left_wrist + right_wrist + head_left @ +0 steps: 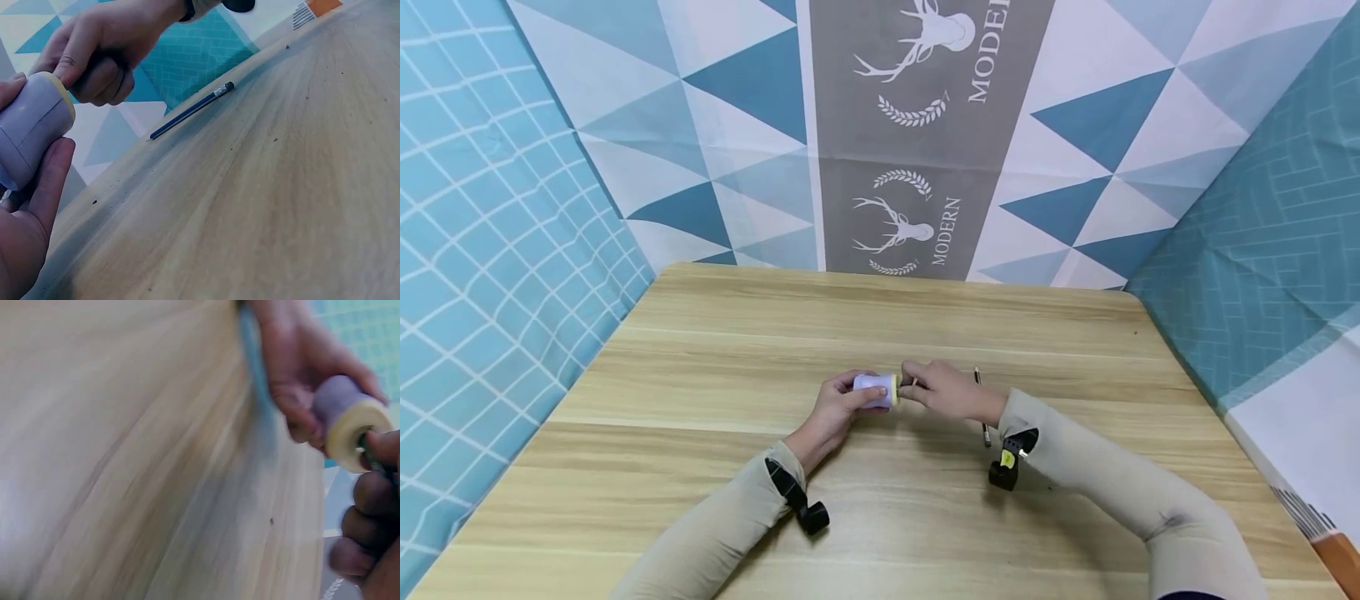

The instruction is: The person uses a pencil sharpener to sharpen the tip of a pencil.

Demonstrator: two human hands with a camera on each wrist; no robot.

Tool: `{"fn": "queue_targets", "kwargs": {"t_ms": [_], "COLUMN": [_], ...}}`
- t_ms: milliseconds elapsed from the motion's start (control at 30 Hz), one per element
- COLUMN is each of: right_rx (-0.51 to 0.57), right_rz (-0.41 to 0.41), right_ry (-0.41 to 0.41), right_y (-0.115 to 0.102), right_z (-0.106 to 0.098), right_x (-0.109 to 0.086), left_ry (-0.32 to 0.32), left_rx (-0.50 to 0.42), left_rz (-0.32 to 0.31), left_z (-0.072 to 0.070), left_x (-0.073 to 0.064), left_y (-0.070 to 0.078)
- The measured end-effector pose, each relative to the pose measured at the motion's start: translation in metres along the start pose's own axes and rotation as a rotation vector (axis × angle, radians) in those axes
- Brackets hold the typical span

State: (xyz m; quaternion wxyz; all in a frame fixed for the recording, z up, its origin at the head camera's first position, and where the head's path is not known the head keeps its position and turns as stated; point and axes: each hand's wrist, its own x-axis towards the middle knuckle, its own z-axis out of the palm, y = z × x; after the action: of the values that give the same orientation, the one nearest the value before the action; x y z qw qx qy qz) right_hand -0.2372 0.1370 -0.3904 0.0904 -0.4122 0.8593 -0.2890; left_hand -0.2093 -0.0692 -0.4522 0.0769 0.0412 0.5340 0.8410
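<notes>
A lilac, cup-shaped pencil sharpener with a pale yellow end lies sideways above the table. My left hand grips its body, thumb on the near side. My right hand is at the yellow end, pinching a thin dark green pencil between thumb and finger. In the right wrist view the pencil meets the hole in the yellow face; how deep it sits is hidden. The other right fingers are curled. Most of this pencil is covered by the hand.
Another pencil, dark with a silver band near one end, lies on the wooden table, partly beneath my right forearm in the head view. Patterned cloths stand behind and beside the table. Black camera straps circle both wrists.
</notes>
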Motion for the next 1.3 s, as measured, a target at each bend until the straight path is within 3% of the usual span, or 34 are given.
{"fn": "queue_targets", "kwargs": {"t_ms": [133,267,367,433,533,733,800,967,1100,1167,1300], "right_rx": [0.458,0.851,1.013,1.025,0.839,-0.055,-0.275,-0.693,-0.942,-1.020,-1.071], "right_rz": [0.227,0.388,0.455,0.462,0.386,0.088,-0.034,-0.431,-0.630,-0.675,-0.732], "right_ry": [-0.118,-0.243,-0.325,-0.333,-0.230,0.127,0.235,0.457,0.499,0.485,0.453], "right_y": [0.002,0.008,0.011,0.011,0.007,0.000,0.001,0.008,0.014,0.017,0.022], "right_z": [-0.003,-0.002,0.000,0.001,0.003,0.010,0.011,0.010,0.008,0.008,0.007], "right_x": [0.002,0.001,-0.003,-0.005,-0.009,-0.017,-0.019,-0.018,-0.016,-0.016,-0.013], "left_ry": [0.016,0.040,0.040,0.035,0.035,0.031,0.028,0.026,0.024,0.019,0.008], "left_rx": [0.024,0.122,0.193,0.207,0.187,0.091,0.068,0.029,0.002,-0.005,-0.005], "left_rz": [0.000,0.030,0.042,0.037,0.016,0.014,0.023,0.034,0.029,0.025,0.026], "left_z": [0.000,0.000,0.000,0.000,0.001,0.000,0.000,0.000,0.000,-0.001,-0.001], "left_x": [0.000,0.000,-0.002,-0.002,-0.001,0.001,0.001,0.001,0.001,0.001,0.002], "left_y": [-0.001,-0.002,-0.003,-0.004,-0.003,-0.001,0.000,0.000,0.000,0.000,0.000]}}
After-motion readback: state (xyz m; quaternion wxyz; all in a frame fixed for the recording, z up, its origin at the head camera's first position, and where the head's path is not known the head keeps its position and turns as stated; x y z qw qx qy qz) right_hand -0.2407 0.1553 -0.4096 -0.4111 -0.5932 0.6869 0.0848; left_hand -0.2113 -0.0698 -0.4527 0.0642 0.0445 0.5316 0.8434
